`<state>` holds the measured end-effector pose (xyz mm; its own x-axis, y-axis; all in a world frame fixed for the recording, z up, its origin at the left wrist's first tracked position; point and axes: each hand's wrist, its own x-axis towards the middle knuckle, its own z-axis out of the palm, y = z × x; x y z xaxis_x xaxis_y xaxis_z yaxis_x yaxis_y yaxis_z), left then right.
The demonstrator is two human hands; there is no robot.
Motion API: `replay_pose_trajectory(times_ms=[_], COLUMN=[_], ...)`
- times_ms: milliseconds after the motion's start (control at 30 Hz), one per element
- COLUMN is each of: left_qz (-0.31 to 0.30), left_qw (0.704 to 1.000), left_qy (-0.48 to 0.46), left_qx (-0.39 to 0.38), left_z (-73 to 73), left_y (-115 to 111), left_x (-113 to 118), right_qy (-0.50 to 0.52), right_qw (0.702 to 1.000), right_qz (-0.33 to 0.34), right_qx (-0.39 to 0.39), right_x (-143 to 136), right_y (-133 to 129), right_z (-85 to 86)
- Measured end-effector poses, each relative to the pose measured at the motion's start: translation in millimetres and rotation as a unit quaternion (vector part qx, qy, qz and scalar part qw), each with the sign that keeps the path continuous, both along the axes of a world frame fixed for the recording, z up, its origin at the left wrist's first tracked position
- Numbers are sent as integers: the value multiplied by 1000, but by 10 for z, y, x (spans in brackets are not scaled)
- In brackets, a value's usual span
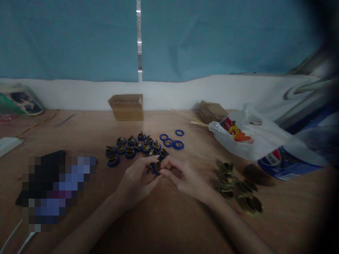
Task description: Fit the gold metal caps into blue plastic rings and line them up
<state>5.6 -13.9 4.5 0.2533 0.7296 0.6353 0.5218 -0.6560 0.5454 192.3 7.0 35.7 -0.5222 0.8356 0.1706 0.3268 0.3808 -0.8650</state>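
Observation:
Both hands meet at the middle of the table. My left hand (139, 178) is closed around the left side of a gold metal piece with a blue ring (155, 168). From the right, the thumb and fingers of my right hand (178, 173) pinch the same piece. Just beyond them stand several gold pieces seated in blue rings (130, 152). Several loose blue rings (178, 145) lie behind my right hand, some touching. Gold pieces without visible blue rings (250, 204) are grouped to the right of my right forearm.
An open cardboard box (129, 112) stands near the wall. At the right are a brown package (211, 111), thin sticks (182, 117), a plastic bag (254, 150) and a Pepsi bottle (288, 162). A dark, partly pixelated object (53, 165) and white cables (25, 240) lie left.

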Motion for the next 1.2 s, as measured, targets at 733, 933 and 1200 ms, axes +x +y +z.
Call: replay_pose_trajectory(times_ms=[733, 933, 1200], left_qz=[-29, -33, -26], left_qw=[999, 999, 997], left_qy=[9, 5, -21], left_qx=[37, 43, 71], left_z=[24, 32, -19], left_y=[4, -3, 11], left_x=[3, -2, 10], right_qy=[-27, -47, -65], right_qw=[998, 998, 990], right_qz=[36, 15, -16], right_qx=[-41, 24, 125], right_x=[3, 2, -21], right_y=[-15, -25, -63], right_z=[-7, 5, 1])
